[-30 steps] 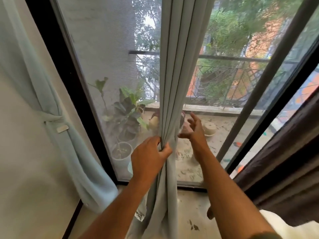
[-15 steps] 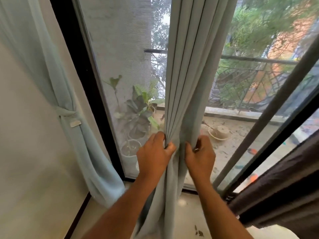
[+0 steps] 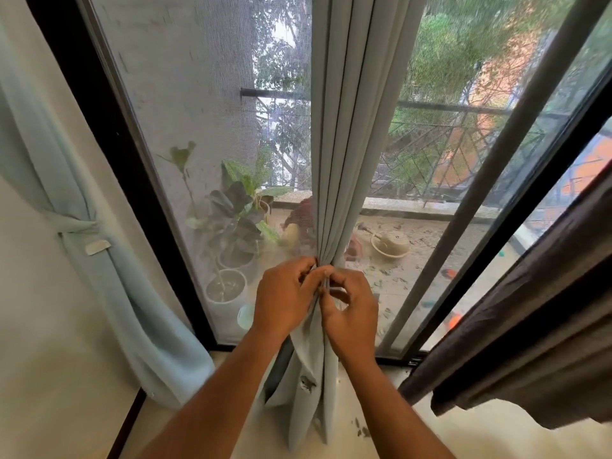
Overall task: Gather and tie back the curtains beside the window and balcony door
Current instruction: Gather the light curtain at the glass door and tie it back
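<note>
A balcony door (image 3: 205, 134) with a dusty mesh screen fills the frame, potted plants (image 3: 235, 223) and an iron railing (image 3: 440, 150) visible beyond it, as a person gathers the grey-green curtain (image 3: 347, 127) hanging down the middle of the glass. To the left, against the wall, a pale blue curtain (image 3: 109, 293) is already cinched by its tieback (image 3: 71, 223); at far right a dark brown curtain (image 3: 530, 309) hangs loose and untied. The middle curtain's long axis runs straight up and down, its pleats drawn into a narrow column that passes between the two hands and spills to the floor (image 3: 381, 422) below them. The left hand (image 3: 284, 299) is closed on the bunched folds from the left, fingers curled into the cloth; the right hand (image 3: 351, 309) meets it from the right, thumb and fingertips pinching the front pleats at the same height. Both hands touch the fabric and each other, neither nearer than the other. No tie for this curtain can be made out, so the binding step looks still to come, and it will likely need one hand freed while the other keeps the bundle squeezed
</note>
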